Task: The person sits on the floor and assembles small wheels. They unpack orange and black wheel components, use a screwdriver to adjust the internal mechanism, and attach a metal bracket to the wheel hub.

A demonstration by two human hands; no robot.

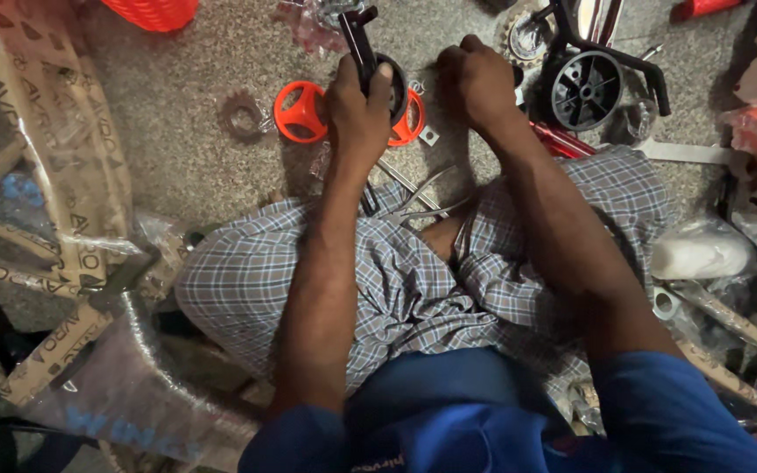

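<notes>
Small black wheel with bracket is gripped in closed left hand above floor; right hand fisted beside, contents untellable. Loose grip risks wheel dropping onto orange wheels.

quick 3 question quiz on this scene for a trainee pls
1. True or false: the left hand holds a small black wheel on a black bracket.
2. What colour is the wheel hub lying on the floor left of that hand? A green B orange C white
3. Is the right hand on the floor or raised?

Key: 1 true; 2 B; 3 on the floor, beside another black wheel.
</notes>
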